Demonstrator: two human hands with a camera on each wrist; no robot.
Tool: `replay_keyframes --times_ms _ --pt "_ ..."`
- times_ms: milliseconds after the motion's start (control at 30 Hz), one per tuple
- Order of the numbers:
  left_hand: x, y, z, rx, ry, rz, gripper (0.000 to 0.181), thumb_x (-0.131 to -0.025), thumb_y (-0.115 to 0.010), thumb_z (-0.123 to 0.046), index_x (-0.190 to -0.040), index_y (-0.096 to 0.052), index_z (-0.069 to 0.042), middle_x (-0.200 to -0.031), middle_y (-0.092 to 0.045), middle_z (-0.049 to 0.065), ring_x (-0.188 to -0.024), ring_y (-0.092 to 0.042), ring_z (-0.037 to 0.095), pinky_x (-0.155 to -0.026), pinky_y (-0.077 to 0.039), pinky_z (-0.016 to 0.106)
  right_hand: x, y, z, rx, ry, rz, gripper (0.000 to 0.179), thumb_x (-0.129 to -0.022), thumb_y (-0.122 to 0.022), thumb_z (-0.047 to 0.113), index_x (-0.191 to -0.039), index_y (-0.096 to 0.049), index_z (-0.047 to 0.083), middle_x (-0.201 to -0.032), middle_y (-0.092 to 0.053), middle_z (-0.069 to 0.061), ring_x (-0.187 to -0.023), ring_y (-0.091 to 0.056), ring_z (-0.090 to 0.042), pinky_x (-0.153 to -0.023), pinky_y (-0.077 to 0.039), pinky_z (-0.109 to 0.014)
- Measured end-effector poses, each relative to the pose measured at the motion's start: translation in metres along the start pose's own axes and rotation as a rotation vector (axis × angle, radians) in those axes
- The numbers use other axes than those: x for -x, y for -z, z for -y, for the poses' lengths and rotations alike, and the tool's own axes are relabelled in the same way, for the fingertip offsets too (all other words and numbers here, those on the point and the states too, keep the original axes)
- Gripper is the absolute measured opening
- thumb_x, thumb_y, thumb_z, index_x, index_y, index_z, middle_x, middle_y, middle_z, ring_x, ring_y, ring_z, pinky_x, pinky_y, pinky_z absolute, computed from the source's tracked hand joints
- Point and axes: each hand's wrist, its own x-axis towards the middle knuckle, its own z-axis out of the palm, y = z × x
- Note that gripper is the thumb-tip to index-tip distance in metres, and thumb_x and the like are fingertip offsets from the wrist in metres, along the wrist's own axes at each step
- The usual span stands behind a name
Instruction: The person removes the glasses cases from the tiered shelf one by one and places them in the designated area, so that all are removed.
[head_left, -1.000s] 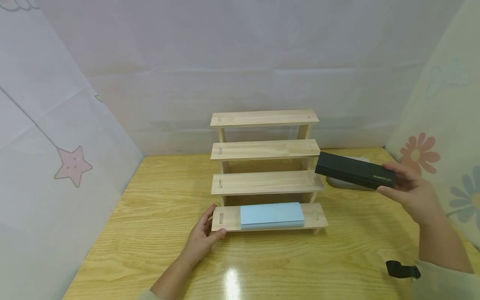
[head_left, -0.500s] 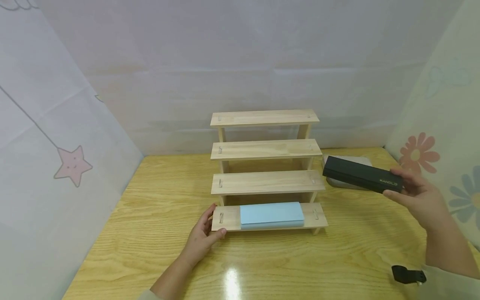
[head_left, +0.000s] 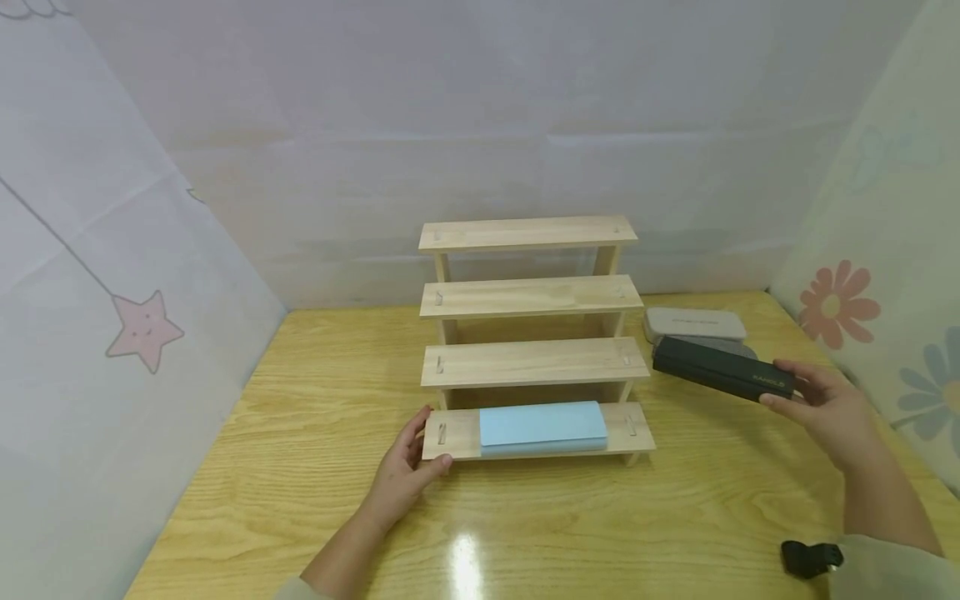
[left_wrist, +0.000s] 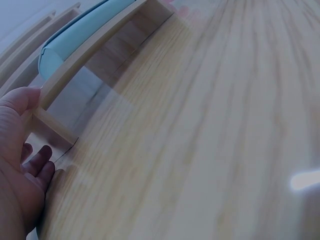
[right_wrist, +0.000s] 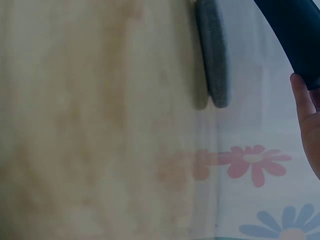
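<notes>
A wooden four-step display rack [head_left: 534, 364] stands on the table. My left hand [head_left: 401, 477] grips the left end of its lowest step; in the left wrist view the thumb presses on the board and the other fingers curl below. A light blue glasses case [head_left: 543, 425] lies on that step. To the right of the rack, my right hand [head_left: 831, 414] pinches one end of a black glasses case [head_left: 712, 367] with gold lettering. This case is held above the table, its far end overlapping a grey case [right_wrist: 214, 55] in the head view.
A whitish case [head_left: 693, 322] lies at the back right, just behind the grey one. Pale cloth walls with printed flowers [head_left: 840, 305] and a star [head_left: 146, 332] enclose the wooden table [head_left: 315, 400]. A black strap [head_left: 810, 558] hangs by the right sleeve.
My right hand has moved the black case rightward, away from the rack, and lower, uncovering the whitish case behind it. The left hand has kept its grip on the lowest step.
</notes>
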Motion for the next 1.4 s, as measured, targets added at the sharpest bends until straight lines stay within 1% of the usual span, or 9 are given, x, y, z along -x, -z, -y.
replay_keyframes --times_ms 67,133,233,367,667,767,900,1167,1400 --pt "0.0 0.0 -0.001 0.0 0.001 0.002 0.083 -0.089 -0.071 -0.009 -0.156 -0.022 -0.011 -0.157 -0.032 0.017 -0.141 -0.037 0.038 -0.093 -0.048 0.018 -0.001 -0.001 -0.004 0.018 -0.015 0.008 0.065 -0.093 -0.068 0.026 -0.15 -0.038 0.033 -0.143 -0.039 0.013 -0.108 -0.042 0.025 -0.075 -0.045 -0.003" --pt "0.0 0.0 -0.001 0.001 0.001 0.005 0.083 -0.089 -0.071 -0.009 -0.156 -0.021 -0.011 -0.158 -0.032 0.017 -0.142 -0.037 0.038 -0.093 -0.048 0.017 -0.002 -0.001 -0.006 0.055 -0.039 0.028 0.067 -0.094 -0.067 0.031 -0.152 -0.034 0.034 -0.154 -0.031 0.003 -0.124 -0.042 0.016 -0.074 -0.044 -0.002" --pt "0.0 0.0 -0.001 0.003 0.001 0.006 0.083 -0.089 -0.071 -0.009 -0.156 -0.021 -0.011 -0.158 -0.032 0.017 -0.142 -0.037 0.038 -0.093 -0.048 0.017 -0.004 -0.002 -0.008 0.104 -0.07 0.053 0.069 -0.094 -0.065 0.037 -0.154 -0.03 0.034 -0.163 -0.018 -0.008 -0.145 -0.033 -0.017 -0.073 -0.042 -0.002" --pt "0.0 0.0 -0.001 0.0 0.0 0.006 0.083 -0.089 -0.07 -0.008 -0.156 -0.022 -0.01 -0.158 -0.032 0.017 -0.142 -0.037 0.038 -0.093 -0.047 0.016 -0.006 -0.002 -0.01 0.12 -0.089 0.079 0.069 -0.094 -0.064 0.04 -0.154 -0.029 0.034 -0.164 -0.014 -0.008 -0.144 -0.022 -0.045 -0.072 -0.04 -0.002" --pt "0.0 0.0 0.0 -0.005 0.008 0.001 0.083 -0.089 -0.071 -0.009 -0.156 -0.022 -0.01 -0.157 -0.032 0.017 -0.141 -0.038 0.038 -0.093 -0.047 0.017 -0.009 -0.001 -0.015 0.143 -0.13 0.134 0.074 -0.094 -0.063 0.045 -0.156 -0.026 0.029 -0.164 -0.001 -0.02 -0.14 -0.021 -0.054 -0.073 -0.045 -0.013" --pt "0.0 0.0 -0.001 -0.002 0.012 -0.001 0.083 -0.089 -0.071 -0.008 -0.156 -0.021 -0.01 -0.158 -0.032 0.017 -0.141 -0.038 0.039 -0.093 -0.048 0.018 -0.009 -0.001 -0.014 0.143 -0.134 0.149 0.076 -0.094 -0.063 0.046 -0.157 -0.024 0.027 -0.164 0.002 -0.022 -0.141 -0.019 -0.055 -0.09 -0.051 -0.039" --pt "0.0 0.0 -0.001 -0.001 0.013 -0.004 0.083 -0.089 -0.071 -0.008 -0.156 -0.022 -0.01 -0.158 -0.031 0.017 -0.141 -0.037 0.038 -0.094 -0.047 0.018 -0.009 -0.002 -0.014 0.129 -0.14 0.163 0.079 -0.094 -0.062 0.046 -0.158 -0.021 0.024 -0.162 0.003 -0.026 -0.14 -0.015 -0.057 -0.098 -0.033 -0.07" --pt "0.0 0.0 -0.001 0.007 0.012 0.0 0.083 -0.089 -0.07 -0.007 -0.156 -0.021 -0.009 -0.158 -0.03 0.016 -0.141 -0.037 0.039 -0.092 -0.047 0.015 -0.011 -0.005 -0.015 0.128 -0.14 0.175 0.083 -0.094 -0.063 0.046 -0.158 -0.02 0.015 -0.161 -0.001 -0.029 -0.14 -0.015 -0.058 -0.1 -0.03 -0.071" --pt "0.0 0.0 -0.001 0.003 0.01 -0.001 0.083 -0.089 -0.07 -0.008 -0.156 -0.021 -0.009 -0.158 -0.03 0.017 -0.141 -0.038 0.038 -0.093 -0.046 0.015 -0.011 -0.004 -0.02 0.117 -0.149 0.181 0.083 -0.094 -0.062 0.047 -0.159 -0.016 0.024 -0.162 0.009 -0.024 -0.138 -0.019 -0.058 -0.099 -0.032 -0.072"
